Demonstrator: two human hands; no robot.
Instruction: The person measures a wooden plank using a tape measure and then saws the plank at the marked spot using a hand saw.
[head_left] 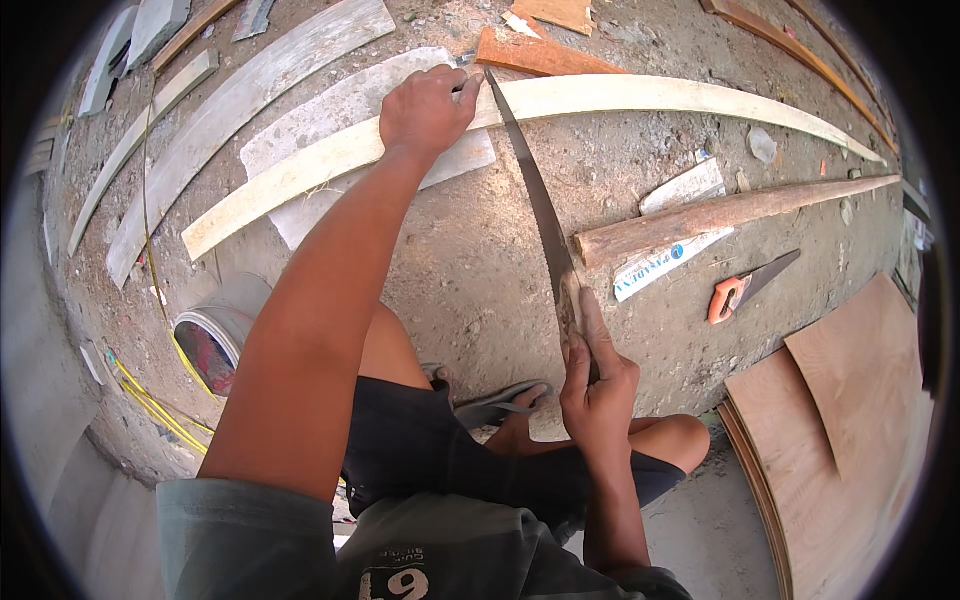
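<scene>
My left hand (428,112) is closed over a long pale wooden plank (610,95), which lies across the far part of the ground. In my right hand (598,375) is the handle of a hand saw (535,190). Its dark blade slants away from me, with the tip at the plank just right of my left fingers. Whether the teeth touch the wood or have cut into it, I cannot tell. A reddish-brown board (545,54) lies just behind the plank there, and a grey slab (460,160) shows beneath it on the near side.
A second saw with an orange handle (728,298) lies at right, near a rough brown timber (680,222). Plywood sheets (790,420) are stacked at lower right. A bucket (225,320) and yellow cord (155,405) are at left. Grey boards (240,110) lie at far left.
</scene>
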